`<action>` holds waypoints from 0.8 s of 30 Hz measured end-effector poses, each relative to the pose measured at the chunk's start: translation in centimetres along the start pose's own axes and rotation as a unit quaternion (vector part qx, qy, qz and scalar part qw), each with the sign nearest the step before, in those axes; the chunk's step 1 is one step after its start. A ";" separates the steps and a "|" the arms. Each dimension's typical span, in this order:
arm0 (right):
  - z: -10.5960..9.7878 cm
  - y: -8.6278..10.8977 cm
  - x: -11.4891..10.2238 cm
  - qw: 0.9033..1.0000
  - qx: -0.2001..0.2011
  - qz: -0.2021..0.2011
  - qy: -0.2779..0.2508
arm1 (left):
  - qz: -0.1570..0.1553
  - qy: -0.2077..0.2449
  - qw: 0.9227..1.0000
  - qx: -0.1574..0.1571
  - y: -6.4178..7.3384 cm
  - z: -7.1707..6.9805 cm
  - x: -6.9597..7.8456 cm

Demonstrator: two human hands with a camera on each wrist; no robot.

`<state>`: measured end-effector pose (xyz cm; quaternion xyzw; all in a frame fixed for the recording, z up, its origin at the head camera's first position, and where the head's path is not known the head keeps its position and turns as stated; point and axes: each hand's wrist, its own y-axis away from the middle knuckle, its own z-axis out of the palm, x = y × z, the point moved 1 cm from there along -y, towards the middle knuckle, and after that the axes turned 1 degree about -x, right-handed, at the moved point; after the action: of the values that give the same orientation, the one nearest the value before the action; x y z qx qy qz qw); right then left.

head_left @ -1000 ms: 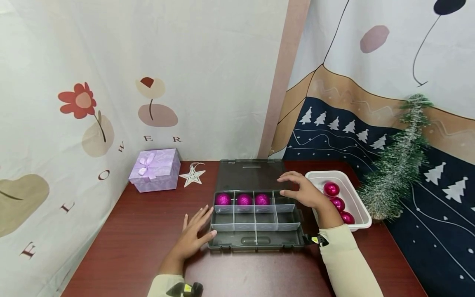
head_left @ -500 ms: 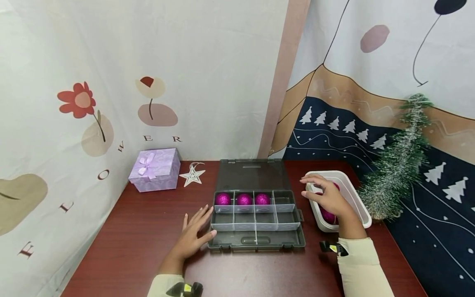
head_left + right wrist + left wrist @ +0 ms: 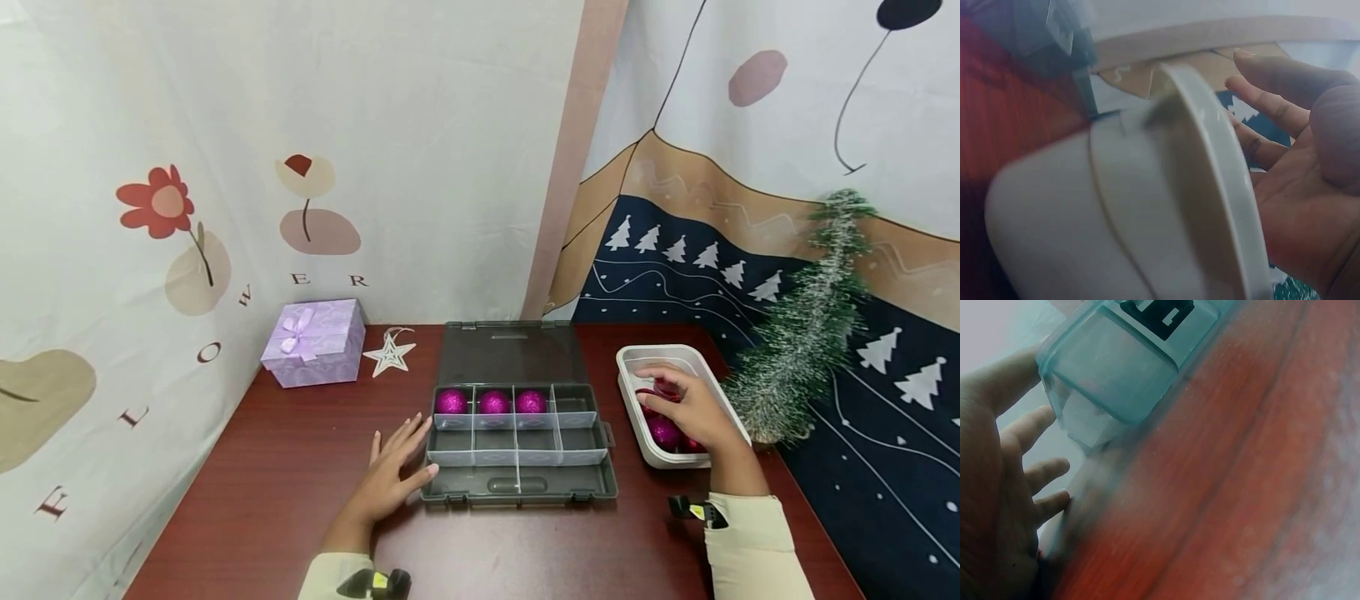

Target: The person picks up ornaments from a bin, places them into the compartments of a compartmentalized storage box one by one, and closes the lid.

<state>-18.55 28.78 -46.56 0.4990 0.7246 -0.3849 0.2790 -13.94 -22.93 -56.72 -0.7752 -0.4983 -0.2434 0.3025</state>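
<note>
A dark see-through compartment box (image 3: 480, 480) lies with its lid folded back. Three glittery magenta balls (image 3: 493, 403) fill separate compartments of its back row; the row's rightmost compartment holds none. My left hand (image 3: 390, 479) rests by the box's left side, fingers extended; in the left wrist view its fingertips meet the clear box wall (image 3: 1116, 369). Over the white bin (image 3: 636, 421) is my right hand (image 3: 690, 408), fingers loosely bent above several magenta balls (image 3: 664, 433), partly hiding them. The right wrist view shows that hand (image 3: 1297, 187) spread beyond the bin's rim, holding nothing visible.
At the back left stand a lilac gift box (image 3: 315, 343) and a white star ornament (image 3: 389, 356). A small frosted Christmas tree (image 3: 802, 350) rises just right of the bin. Printed cloth (image 3: 450, 167) hangs behind the table.
My right hand has moved right, from above the box's back-right compartment to over the white bin, and lower into it. My left hand and the box have stayed put.
</note>
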 end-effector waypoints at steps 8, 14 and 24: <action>-1.9 0.9 1.2 0.998 -0.025 0.063 0.017 | 0.000 0.000 1.000 0.001 0.0 0.1 0.0; -2.9 1.5 2.1 0.996 -0.052 0.063 0.043 | 0.006 -0.004 1.000 0.004 -0.1 0.1 0.2; -3.0 2.3 2.5 0.994 -0.032 0.075 0.077 | 0.008 -0.008 1.000 0.008 0.0 0.0 0.4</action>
<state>-17.33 33.07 -47.51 0.5708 0.7163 -0.3001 0.2666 -13.83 -22.66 -56.48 -0.7788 -0.4963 -0.2303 0.3067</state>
